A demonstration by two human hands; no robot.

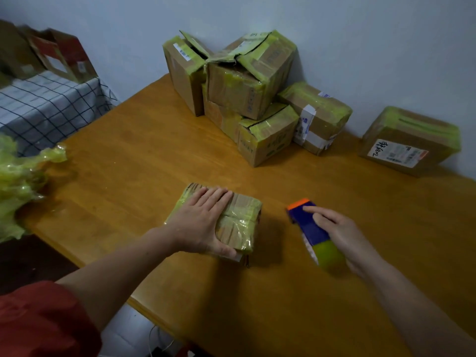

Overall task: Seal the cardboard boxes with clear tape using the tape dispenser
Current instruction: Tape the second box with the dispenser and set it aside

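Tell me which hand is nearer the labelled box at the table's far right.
Right. The right hand, holding the tape dispenser, is in front and left of the labelled box; the left hand presses the small taped box, farther left.

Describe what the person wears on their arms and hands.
Both forearms are bare. The left hand and right hand show no gloves, rings or watch. A red short sleeve covers the left upper arm; the right upper arm is out of view.
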